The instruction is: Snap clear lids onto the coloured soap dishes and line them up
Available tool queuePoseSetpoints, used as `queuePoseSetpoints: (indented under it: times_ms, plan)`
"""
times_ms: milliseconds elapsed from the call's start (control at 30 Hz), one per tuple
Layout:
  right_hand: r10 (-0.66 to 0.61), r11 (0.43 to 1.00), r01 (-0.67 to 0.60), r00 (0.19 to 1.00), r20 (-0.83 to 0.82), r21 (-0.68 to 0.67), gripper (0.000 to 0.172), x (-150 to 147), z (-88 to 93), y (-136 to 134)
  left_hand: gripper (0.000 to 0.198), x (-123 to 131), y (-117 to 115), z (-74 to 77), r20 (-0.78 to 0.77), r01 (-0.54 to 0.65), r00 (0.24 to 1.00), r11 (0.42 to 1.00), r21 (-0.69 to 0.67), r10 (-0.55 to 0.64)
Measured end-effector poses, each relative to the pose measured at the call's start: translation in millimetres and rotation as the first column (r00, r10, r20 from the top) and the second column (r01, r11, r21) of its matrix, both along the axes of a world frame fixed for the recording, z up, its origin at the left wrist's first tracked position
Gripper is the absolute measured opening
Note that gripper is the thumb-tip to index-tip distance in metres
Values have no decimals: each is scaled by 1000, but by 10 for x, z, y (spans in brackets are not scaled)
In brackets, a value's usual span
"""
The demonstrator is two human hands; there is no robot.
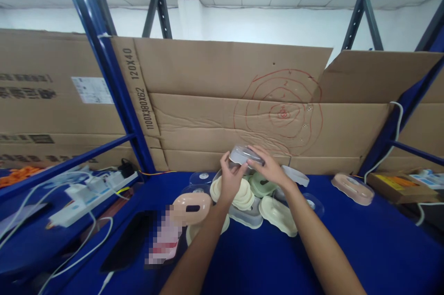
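My left hand (231,178) and my right hand (269,166) are both closed on a small grey plastic case with a clear top (243,152), raised above the pile. The left fingers grip its left end, the right ones its right end. Beneath them lie round cream pieces (243,197), a green piece (261,185), a grey wavy-edged shell (247,217) and a cream wavy-edged shell (278,215). A peach piece with a dark slot (201,202) rests left of my left forearm. Clear covers (201,178) sit behind it. A pale grey shell (296,176) leans behind my right wrist.
A peach case (353,188) stands at the right, near a brown carton (398,187). On the left are a black flat device (130,239), a blurred pink item (166,239) and a power strip (93,198) with white cables. Cardboard (208,119) walls the back.
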State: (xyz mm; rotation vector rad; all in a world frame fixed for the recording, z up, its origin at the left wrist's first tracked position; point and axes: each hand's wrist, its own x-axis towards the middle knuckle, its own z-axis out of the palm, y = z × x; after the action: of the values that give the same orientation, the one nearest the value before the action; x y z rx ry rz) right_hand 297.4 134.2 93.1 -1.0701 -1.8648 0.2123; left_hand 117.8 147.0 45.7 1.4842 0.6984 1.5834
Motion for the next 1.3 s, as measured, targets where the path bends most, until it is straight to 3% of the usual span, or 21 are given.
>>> queuePoseSetpoints:
  times_ms: [100, 200, 367, 500, 600, 767, 867, 1000, 1100, 1200, 1300]
  plan:
    - [-6, 1000, 7, 1000, -29, 21, 66, -52, 13, 1, 86, 31, 117, 103, 131, 150, 982, 985, -80, -139]
    - [-49, 998, 51, 997, -56, 27, 67, 20, 20, 40, 88, -29, 210, 170, 230, 222, 955, 965, -137, -187]
    - [-163, 986, 164, 985, -54, 21, 69, 311, -71, 128, 92, -210, 336, 210, 319, 161, 943, 967, -197, -92]
    - [-178, 984, 178, 984, -17, -29, 67, 387, -201, 166, 93, -292, 355, 181, 326, 94, 945, 975, -201, -24]
    - [-144, 990, 144, 990, -7, -16, 64, 245, -205, 149, 94, -304, 329, 154, 326, 101, 945, 974, -203, -30]
    - [17, 1000, -17, 1000, 19, 0, 53, -147, -156, 88, 96, -308, 275, 163, 290, 217, 943, 962, -167, -162]
    - [-2, 1000, 2, 1000, -8, -7, 51, -241, -166, 84, 98, -325, 265, 170, 245, 226, 952, 962, -150, -186]
    - [-92, 996, 92, 996, -3, 8, 52, -76, -113, 84, 88, -377, 325, 145, 144, 127, 984, 977, -169, -103]
    - [-96, 995, 96, 992, 83, 9, 44, 156, -56, 70, 74, -449, 411, 106, 33, -63, 997, 977, -202, 71]
    - [-109, 994, 111, 981, 161, -3, 42, 324, -81, 78, 66, -529, 466, 58, -134, -269, 960, 939, -212, 245]
    - [-152, 988, 156, 967, 203, -4, 41, 378, -166, 123, 69, -584, 458, 10, -322, -408, 883, 897, -169, 341]
